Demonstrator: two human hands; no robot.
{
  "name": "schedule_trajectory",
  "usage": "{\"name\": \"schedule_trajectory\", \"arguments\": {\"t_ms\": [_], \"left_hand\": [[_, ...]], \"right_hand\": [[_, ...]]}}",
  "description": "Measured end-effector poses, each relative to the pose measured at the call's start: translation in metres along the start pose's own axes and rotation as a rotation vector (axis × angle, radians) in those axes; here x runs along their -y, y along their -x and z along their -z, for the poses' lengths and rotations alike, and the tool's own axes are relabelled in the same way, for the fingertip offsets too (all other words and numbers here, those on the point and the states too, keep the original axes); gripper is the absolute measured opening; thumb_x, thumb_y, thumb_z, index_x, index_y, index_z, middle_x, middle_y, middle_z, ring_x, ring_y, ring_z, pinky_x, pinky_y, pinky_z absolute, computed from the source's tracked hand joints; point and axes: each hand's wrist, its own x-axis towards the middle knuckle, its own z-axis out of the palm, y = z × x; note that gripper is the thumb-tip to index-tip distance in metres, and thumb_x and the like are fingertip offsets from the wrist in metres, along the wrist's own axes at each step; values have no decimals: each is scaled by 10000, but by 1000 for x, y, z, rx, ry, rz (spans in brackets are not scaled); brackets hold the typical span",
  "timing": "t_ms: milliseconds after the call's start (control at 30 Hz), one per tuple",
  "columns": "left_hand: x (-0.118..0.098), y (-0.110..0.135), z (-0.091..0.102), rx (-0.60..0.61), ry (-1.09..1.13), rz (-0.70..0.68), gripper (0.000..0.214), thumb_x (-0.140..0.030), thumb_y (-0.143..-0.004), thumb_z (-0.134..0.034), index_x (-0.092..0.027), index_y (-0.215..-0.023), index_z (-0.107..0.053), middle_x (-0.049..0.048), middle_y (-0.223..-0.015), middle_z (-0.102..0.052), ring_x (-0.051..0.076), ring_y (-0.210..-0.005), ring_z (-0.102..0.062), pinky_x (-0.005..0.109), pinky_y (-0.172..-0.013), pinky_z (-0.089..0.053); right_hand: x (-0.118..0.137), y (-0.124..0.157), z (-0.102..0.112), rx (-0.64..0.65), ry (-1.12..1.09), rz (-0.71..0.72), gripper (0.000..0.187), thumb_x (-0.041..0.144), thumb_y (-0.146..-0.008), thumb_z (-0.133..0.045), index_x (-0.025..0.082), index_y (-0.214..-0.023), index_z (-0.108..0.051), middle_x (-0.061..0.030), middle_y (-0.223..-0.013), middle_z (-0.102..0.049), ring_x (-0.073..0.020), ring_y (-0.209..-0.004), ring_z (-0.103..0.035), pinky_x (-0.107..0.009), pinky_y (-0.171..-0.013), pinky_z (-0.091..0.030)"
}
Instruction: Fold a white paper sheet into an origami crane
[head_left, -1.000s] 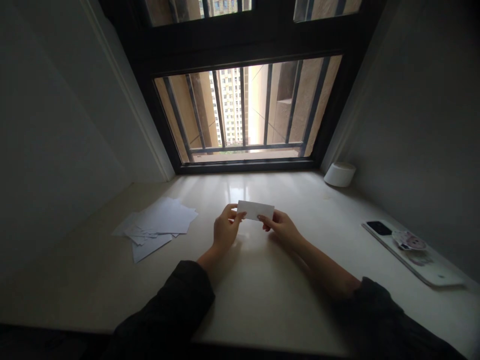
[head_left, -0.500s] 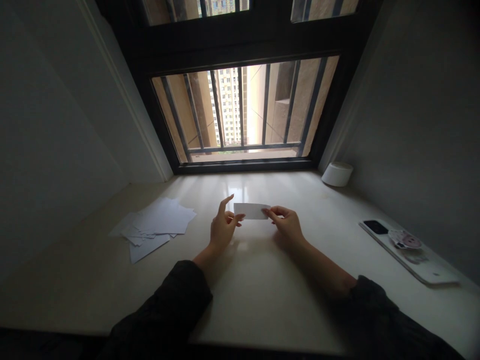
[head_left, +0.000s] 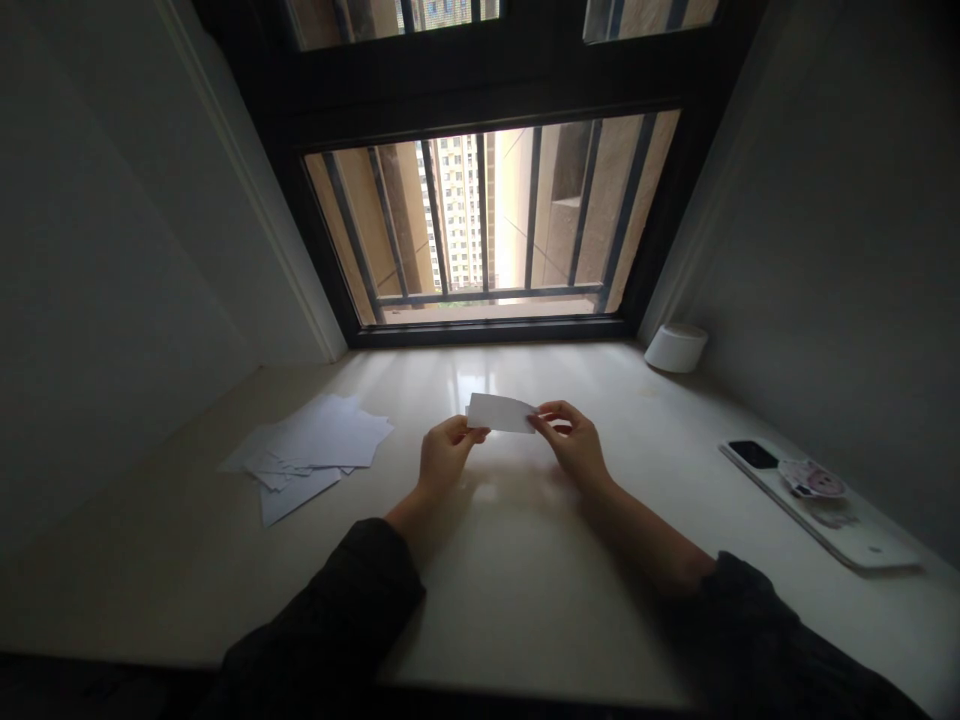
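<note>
A small white piece of paper (head_left: pixel 501 413) is held up between my two hands, above the pale windowsill. My left hand (head_left: pixel 446 452) pinches its left end, thumb in front and fingers curled behind. At the right end, my right hand (head_left: pixel 574 440) grips the paper between thumb and fingertips. A second edge shows at the paper's left side, so it looks folded or doubled; I cannot tell which. Off to the left lies a loose pile of white paper sheets (head_left: pixel 322 435), touched by neither hand.
A phone (head_left: pixel 817 505) in a pale case with a cartoon grip lies on the right of the windowsill (head_left: pixel 480 600). A white round container (head_left: pixel 676 348) stands in the far right corner. The dark-framed window (head_left: pixel 491 335) closes off the back, with walls at both sides.
The paper's face has risen and tilted slightly, and its left side now shows a second edge. My left index finger, raised before, has come down onto the paper. My right hand shifted slightly upward.
</note>
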Motion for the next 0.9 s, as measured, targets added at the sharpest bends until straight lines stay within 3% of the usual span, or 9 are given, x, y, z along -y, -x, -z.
{"name": "schedule_trajectory", "arguments": {"t_ms": [100, 233, 333, 433, 500, 567, 667, 767, 900], "left_hand": [[-7, 3, 3, -48, -216, -74, 211, -406, -748, -635, -214, -810, -696, 21, -786, -710, 194, -774, -659, 269, -678, -460], [-17, 6, 4, -89, -403, -168, 160, -397, -737, -654, -248, -777, -700, 18, -899, -708, 198, -823, -641, 300, -751, -461], [-22, 5, 3, -110, -324, -255, 120, -363, -707, -691, -245, -729, -699, 44, -1161, -626, 230, -1049, -571, 353, -912, -419], [-22, 3, 4, -135, -210, -251, 119, -344, -672, -721, -228, -673, -694, 60, -1192, -602, 258, -1145, -504, 396, -991, -360], [-21, 2, 4, -111, -134, -196, 144, -355, -695, -699, -214, -722, -703, 66, -1067, -656, 249, -1052, -558, 381, -950, -391], [-19, 1, 4, -60, -43, -104, 208, -389, -736, -652, -186, -751, -697, 50, -857, -685, 215, -862, -613, 328, -812, -457], [-18, 2, 2, 0, 126, 52, 296, -440, -752, -616, -151, -712, -666, 14, -643, -629, 161, -639, -591, 256, -597, -455], [-18, 2, 0, 84, 297, 199, 329, -458, -714, -649, -134, -765, -666, 19, -652, -631, 148, -600, -593, 246, -557, -459], [-17, 1, -1, 173, 462, 378, 401, -486, -717, -639, -112, -860, -665, 72, -768, -671, 172, -654, -636, 293, -626, -511]], "right_hand": [[5, 1, 2, -13, 156, 150, 438, 521, -639, -706, 214, -941, -626, -96, -980, -564, -218, -800, -553, -368, -666, -499], [9, 3, 2, 40, 197, 234, 362, 495, -654, -707, 232, -884, -615, -76, -951, -587, -247, -885, -545, -408, -767, -477], [7, 3, 0, 83, 154, 149, 419, 509, -642, -709, 237, -945, -608, -78, -993, -628, -264, -942, -549, -433, -827, -447], [5, 3, -2, 53, 72, 5, 662, 516, -578, -747, 222, -1136, -549, -117, -1150, -594, -280, -1005, -552, -447, -860, -428], [6, 3, -3, 87, 3, -67, 674, 512, -576, -748, 217, -1150, -555, -115, -1158, -604, -281, -1033, -557, -445, -891, -411], [9, 4, -4, 187, -87, -129, 529, 519, -604, -724, 204, -1018, -631, -95, -1047, -662, -272, -992, -587, -418, -878, -422], [16, 6, -5, 289, -261, -231, 398, 548, -630, -687, 188, -796, -658, -61, -814, -695, -231, -775, -627, -342, -694, -476], [19, 7, -6, 274, -365, -287, 380, 545, -622, -690, 184, -734, -645, -13, -627, -645, -160, -567, -562, -270, -522, -419], [18, 7, -5, 296, -389, -339, 357, 516, -610, -705, 172, -685, -645, 3, -578, -606, -132, -519, -515, -250, -501, -376]]}}
